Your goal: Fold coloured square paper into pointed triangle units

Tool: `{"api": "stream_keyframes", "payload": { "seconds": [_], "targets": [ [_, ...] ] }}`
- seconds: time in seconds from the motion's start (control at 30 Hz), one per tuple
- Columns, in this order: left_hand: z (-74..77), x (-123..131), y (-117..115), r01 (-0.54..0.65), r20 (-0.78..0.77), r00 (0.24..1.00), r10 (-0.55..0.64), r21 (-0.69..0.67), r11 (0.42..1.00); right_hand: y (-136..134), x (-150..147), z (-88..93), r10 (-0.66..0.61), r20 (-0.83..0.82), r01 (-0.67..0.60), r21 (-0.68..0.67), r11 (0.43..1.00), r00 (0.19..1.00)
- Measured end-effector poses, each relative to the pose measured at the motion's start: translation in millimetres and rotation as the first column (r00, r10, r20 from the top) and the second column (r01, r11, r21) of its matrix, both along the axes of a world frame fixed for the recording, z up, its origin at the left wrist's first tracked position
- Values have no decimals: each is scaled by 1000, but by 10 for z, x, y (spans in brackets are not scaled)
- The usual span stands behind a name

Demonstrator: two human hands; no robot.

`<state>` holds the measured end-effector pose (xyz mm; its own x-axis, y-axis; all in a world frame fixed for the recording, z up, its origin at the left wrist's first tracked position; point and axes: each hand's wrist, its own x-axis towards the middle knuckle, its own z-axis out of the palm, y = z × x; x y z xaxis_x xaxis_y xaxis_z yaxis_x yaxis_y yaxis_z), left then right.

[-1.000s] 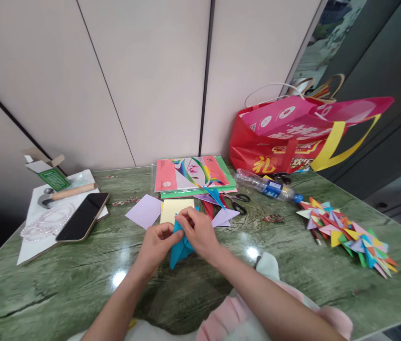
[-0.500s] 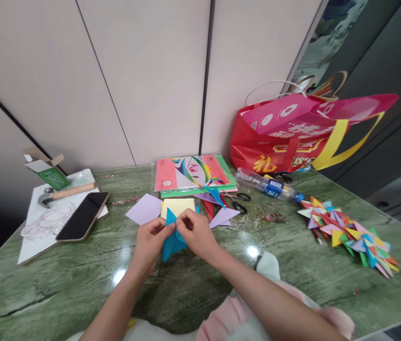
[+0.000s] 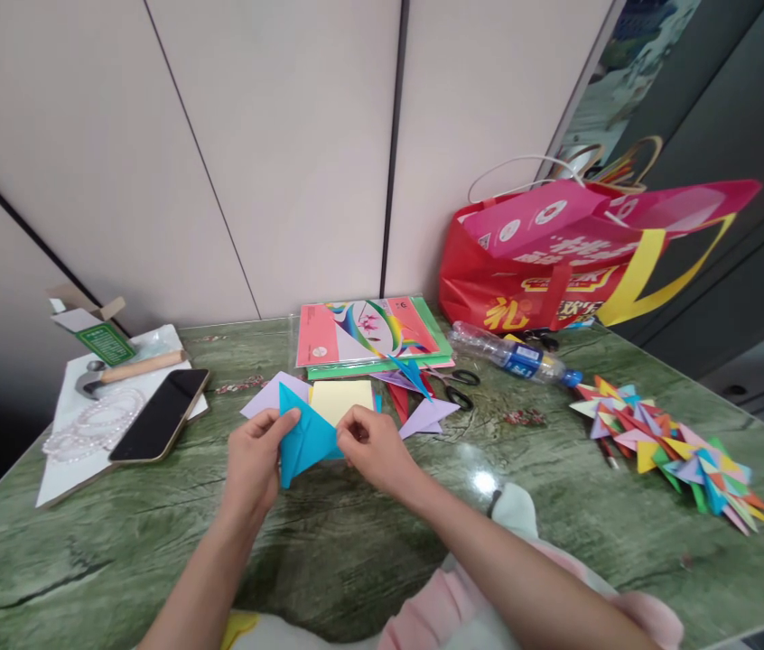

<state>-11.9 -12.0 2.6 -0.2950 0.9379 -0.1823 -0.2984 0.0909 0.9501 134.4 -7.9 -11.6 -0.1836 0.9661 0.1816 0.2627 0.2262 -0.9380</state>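
A folded sheet of blue origami paper [image 3: 306, 437] is held above the table, its creases showing and one point upward. My left hand [image 3: 256, 454] pinches its left edge between thumb and fingers. At the paper's right corner, my right hand [image 3: 374, 444] is closed with thumb and fingertips on it. Just behind lie a stack of pale yellow paper squares [image 3: 342, 397] and a lilac paper sheet [image 3: 272, 394], partly covered by the blue one. To the right are folded lilac [image 3: 428, 415] and red pieces, a small blue folded piece [image 3: 412, 374] and black-handled scissors [image 3: 460, 397].
Packs of coloured paper [image 3: 368, 334] lie by the wall. A plastic bottle [image 3: 516, 355] rests before a red gift bag [image 3: 537, 271]. Folded multicoloured paper pieces [image 3: 666, 442] lie at right. At left are a phone [image 3: 160, 415], hammer [image 3: 142, 366], bead strings [image 3: 94, 424] and green box [image 3: 106, 341].
My left hand has moved left and slightly down, drawing the blue paper out so its broad triangular face shows. My right hand stays almost in place at its right corner.
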Motion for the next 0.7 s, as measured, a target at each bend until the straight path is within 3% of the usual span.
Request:
{"api": "stream_keyframes", "payload": {
  "seconds": [0.23, 0.5, 0.7],
  "targets": [
    [71, -118, 58, -154, 60, 986, 153, 16, 988, 6, 3, -21, -27, 30, 26, 17, 1000, 999],
    [-50, -100, 61, 72, -63, 995, -73, -14, 997, 56, 22, -40, -151, -70, 153, 21, 988, 986],
    [-49, -3, -8, 240, -222, 946, -238, -17, 971, 51, 9, -52, -65, -165, 65, -7, 998, 984]
  ]
}}
